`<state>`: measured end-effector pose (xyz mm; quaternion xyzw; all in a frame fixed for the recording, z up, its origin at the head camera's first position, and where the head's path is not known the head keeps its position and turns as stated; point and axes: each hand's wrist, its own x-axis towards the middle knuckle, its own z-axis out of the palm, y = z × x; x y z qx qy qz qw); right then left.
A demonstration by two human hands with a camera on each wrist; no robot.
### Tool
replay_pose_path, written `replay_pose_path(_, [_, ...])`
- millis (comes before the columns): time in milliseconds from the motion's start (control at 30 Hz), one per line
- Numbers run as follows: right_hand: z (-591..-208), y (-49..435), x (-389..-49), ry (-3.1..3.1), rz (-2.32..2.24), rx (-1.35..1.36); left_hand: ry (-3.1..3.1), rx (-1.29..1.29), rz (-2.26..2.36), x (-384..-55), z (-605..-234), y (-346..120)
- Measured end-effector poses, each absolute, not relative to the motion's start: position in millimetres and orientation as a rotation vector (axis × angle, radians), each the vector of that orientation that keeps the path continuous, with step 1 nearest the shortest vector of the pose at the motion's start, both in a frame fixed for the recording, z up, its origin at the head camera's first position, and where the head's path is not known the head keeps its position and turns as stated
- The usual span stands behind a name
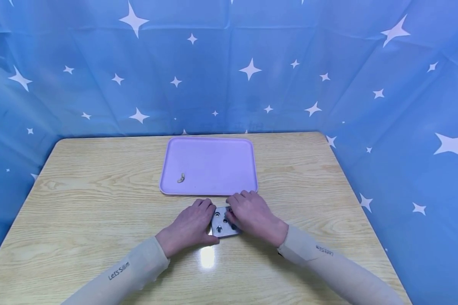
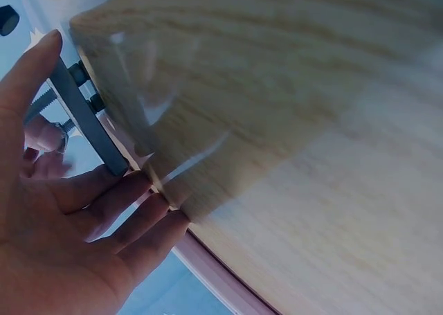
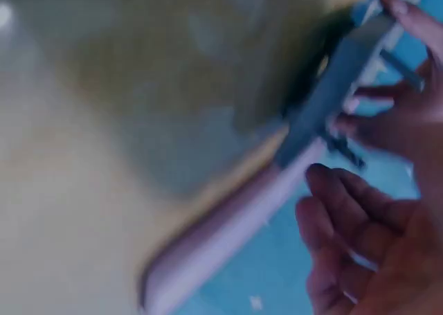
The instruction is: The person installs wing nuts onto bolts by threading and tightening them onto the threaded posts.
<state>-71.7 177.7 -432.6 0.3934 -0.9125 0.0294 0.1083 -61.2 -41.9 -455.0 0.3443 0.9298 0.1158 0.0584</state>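
Note:
A flat metal plate (image 1: 223, 232) with holes and upright threaded bolts lies between the two hands, just in front of the tray. My left hand (image 1: 194, 222) holds the plate's left edge; in the left wrist view the thumb presses one end of the plate (image 2: 86, 121) and the forefinger the other. Dark bolt heads stick out from its far face. Curled over the plate's right part is my right hand (image 1: 252, 214). In the blurred right wrist view, its thumb and fingers close round a bolt (image 3: 342, 149); their exact contact is partly hidden.
A purple tray (image 1: 217, 163) sits at the back middle of the wooden table (image 1: 95, 203). On its left part lies a small brass-coloured piece (image 1: 181, 178), too small to tell its kind. A blue star-patterned curtain (image 1: 221, 55) hangs behind and at the sides.

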Motion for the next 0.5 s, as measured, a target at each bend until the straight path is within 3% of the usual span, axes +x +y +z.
replay_pose_path(267, [-410, 195, -80, -2.62, -0.232, 1.595, 2.81, 1.032, 0.358, -62, -454, -41])
replay_pose_path(500, [-418, 197, -82, -2.471, -0.332, 1.66, 2.805, 1.03, 0.364, -61, -453, -41])
